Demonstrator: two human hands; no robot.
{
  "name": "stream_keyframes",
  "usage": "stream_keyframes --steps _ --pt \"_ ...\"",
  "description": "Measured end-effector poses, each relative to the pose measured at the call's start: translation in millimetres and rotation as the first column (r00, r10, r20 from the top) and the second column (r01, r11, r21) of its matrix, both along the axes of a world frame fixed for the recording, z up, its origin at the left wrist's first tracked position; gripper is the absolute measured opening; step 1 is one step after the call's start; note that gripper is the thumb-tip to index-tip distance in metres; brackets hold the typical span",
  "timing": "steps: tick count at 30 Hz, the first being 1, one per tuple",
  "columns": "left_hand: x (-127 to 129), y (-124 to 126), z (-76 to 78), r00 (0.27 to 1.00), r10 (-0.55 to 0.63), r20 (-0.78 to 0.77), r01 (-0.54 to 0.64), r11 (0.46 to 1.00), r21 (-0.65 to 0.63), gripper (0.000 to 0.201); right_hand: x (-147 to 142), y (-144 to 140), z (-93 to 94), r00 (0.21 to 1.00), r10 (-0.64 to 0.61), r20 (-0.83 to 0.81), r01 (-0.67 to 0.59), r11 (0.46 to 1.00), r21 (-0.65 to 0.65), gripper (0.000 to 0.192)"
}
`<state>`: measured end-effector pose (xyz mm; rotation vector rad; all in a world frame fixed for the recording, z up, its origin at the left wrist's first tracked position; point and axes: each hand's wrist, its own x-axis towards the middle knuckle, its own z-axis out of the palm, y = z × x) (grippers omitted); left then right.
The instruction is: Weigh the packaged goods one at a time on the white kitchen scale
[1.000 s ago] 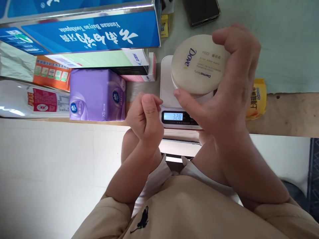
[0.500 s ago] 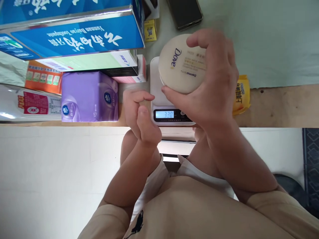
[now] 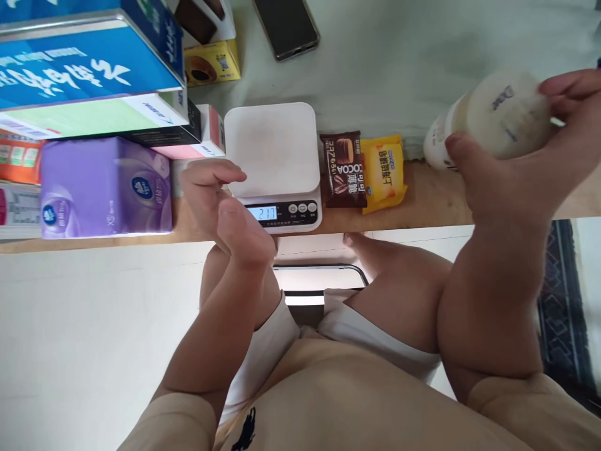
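My right hand point(image 3: 511, 175) grips a round cream Dove jar point(image 3: 493, 116), tilted and blurred, held in the air at the far right above the table edge. A white kitchen scale point(image 3: 270, 147) stands bare on the table, its lit display reading 217. My left hand point(image 3: 220, 207) hovers just left of the scale's display with fingers loosely curled and holds nothing.
Right of the scale lie a brown cocoa snack pack point(image 3: 345, 169) and a yellow snack pack point(image 3: 382, 172). A purple tissue pack point(image 3: 106, 186) and stacked blue toothpaste boxes point(image 3: 84, 69) stand at left. A dark phone point(image 3: 286, 26) lies on the green mat point(image 3: 422, 56).
My right hand lifted the Dove jar off the scale and carried it to the right. The scale reading dropped from 330 to 217. The view shifted, showing the snack packs.
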<state>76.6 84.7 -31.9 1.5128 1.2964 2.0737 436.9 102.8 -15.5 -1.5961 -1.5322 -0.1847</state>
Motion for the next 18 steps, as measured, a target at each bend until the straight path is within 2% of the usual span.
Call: stream_keyframes --steps 3,8,11,15,16,18 --pt "3 -2 4.7 0.995 0.047 -0.087 -0.04 0.996 0.078 0.045 -17 -11 -2.3 0.999 0.026 0.031 -0.022 0.992 -0.122 0.079" --pt "0 1 4.4 0.982 0.123 -0.144 -0.097 0.98 0.174 0.05 -28 -18 3.7 0.995 0.061 0.076 -0.041 0.968 -0.248 0.082" --pt "-3 4 4.9 0.976 0.178 -0.125 -0.152 0.969 0.192 0.056 -29 -18 8.5 0.992 0.005 0.123 0.031 0.959 -0.283 0.085" --pt "-9 2 7.0 0.981 0.175 -0.081 -0.164 0.979 0.124 0.064 -33 -17 9.9 0.988 -0.109 0.111 0.146 0.898 -0.414 0.099" --pt "-11 0 7.3 0.984 0.165 -0.073 -0.156 0.981 0.119 0.064 -33 -17 10.1 0.987 -0.131 0.094 0.158 0.895 -0.416 0.1" --pt "-16 -5 8.3 0.987 0.139 -0.081 -0.127 0.982 0.137 0.059 -35 -20 13.2 0.998 -0.064 0.023 0.068 0.935 -0.349 0.09"
